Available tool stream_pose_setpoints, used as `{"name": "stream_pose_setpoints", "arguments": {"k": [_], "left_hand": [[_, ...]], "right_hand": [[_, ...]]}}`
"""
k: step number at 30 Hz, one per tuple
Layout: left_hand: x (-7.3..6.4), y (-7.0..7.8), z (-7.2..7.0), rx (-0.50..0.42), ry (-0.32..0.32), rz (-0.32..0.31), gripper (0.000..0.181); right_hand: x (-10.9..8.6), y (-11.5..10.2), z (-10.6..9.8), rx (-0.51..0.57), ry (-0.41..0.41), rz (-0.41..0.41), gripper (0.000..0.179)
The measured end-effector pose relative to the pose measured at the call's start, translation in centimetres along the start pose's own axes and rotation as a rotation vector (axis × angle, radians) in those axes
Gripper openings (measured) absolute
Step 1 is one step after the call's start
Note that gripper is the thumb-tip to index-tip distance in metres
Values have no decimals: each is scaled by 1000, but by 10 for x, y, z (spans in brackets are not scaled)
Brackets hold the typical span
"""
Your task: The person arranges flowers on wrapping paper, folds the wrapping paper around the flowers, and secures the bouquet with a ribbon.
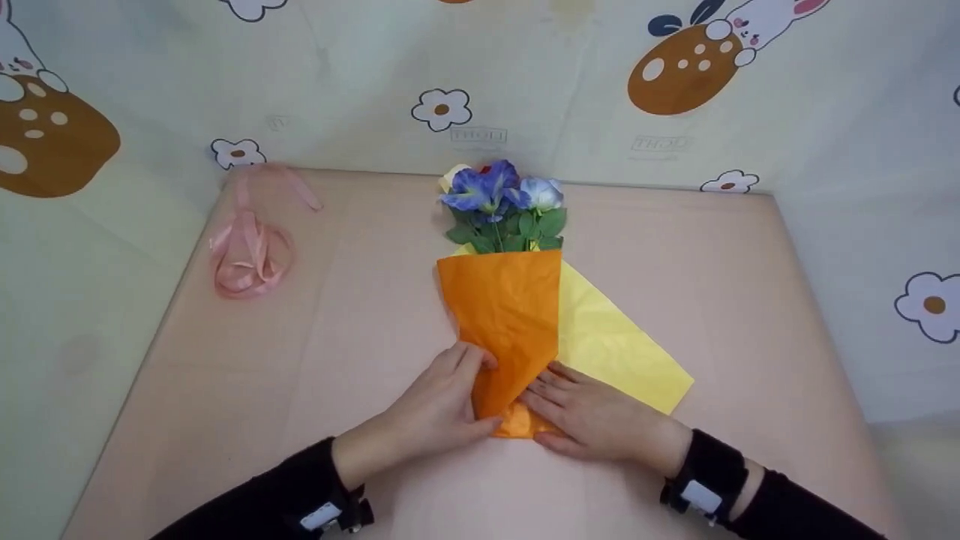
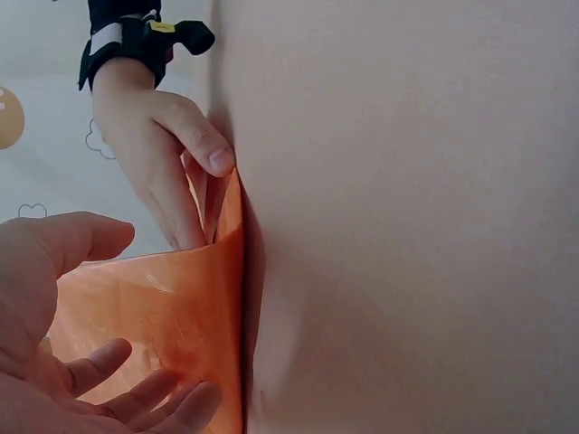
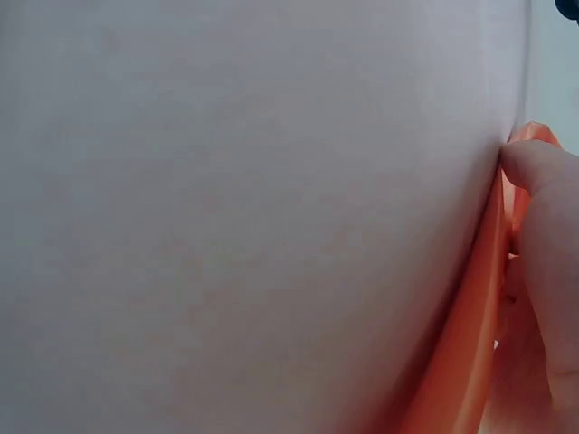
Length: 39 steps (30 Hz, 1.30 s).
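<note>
Artificial flowers [image 1: 486, 191], blue-violet and pale with green leaves, stick out above orange wrapping paper [image 1: 510, 300] folded over their stems. Yellow wrapping paper [image 1: 615, 337] spreads from under the orange to the right. My left hand [image 1: 450, 394] lies along the orange paper's lower left side; in the left wrist view its fingers [image 2: 149, 393] are spread and loosely bent over the paper. My right hand [image 1: 592, 412] presses on the lower right part with straight fingers, beside the diagonal edge of the orange fold. The flower stems are hidden inside the paper.
A coil of pink ribbon [image 1: 251, 262] lies at the table's back left, one end trailing toward the back edge. The pinkish table [image 1: 360, 315] is bounded by a pale patterned cloth [image 1: 360, 82] behind and at the sides.
</note>
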<state>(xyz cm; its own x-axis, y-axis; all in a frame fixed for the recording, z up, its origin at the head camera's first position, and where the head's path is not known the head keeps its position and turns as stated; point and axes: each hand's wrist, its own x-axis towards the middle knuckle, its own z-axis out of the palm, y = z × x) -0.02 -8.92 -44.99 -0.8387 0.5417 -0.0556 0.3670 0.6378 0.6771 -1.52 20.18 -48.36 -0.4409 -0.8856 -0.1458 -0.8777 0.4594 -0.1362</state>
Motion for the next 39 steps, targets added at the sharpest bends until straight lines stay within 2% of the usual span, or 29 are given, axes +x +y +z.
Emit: {"name": "stream_pose_setpoints", "arguments": {"k": [4,7,11,14,17,20,23,26,30,35,39], "left_hand": [[2,-3,4,70,27,41,55],[4,-5,7,131,61,72,51],[8,-7,11,212,94,116,53],[12,-9,13,276,91,148,58],[15,-10,15,347,50,166,64],[19,-13,18,420,-19,173,67],[24,-16,21,472,-96,163,70],[28,-17,24,485,-148,135,72],[35,-16,28,489,-156,112,76],[41,-12,33,499,-148,112,77],[44,-11,35,501,-172,116,79]], "right_hand": [[-5,-1,2,51,63,99,80],[-9,-1,4,45,94,195,92],[-14,-1,8,37,73,277,99],[-15,-1,10,51,35,306,100],[-15,0,11,70,-3,322,100],[-13,-1,10,80,-37,334,100],[-12,-2,9,84,-53,342,101],[-12,-3,8,85,-55,347,101],[-12,-3,8,72,-50,343,101],[-12,-2,9,63,-51,334,100],[-12,-1,8,80,-56,333,100]]}}
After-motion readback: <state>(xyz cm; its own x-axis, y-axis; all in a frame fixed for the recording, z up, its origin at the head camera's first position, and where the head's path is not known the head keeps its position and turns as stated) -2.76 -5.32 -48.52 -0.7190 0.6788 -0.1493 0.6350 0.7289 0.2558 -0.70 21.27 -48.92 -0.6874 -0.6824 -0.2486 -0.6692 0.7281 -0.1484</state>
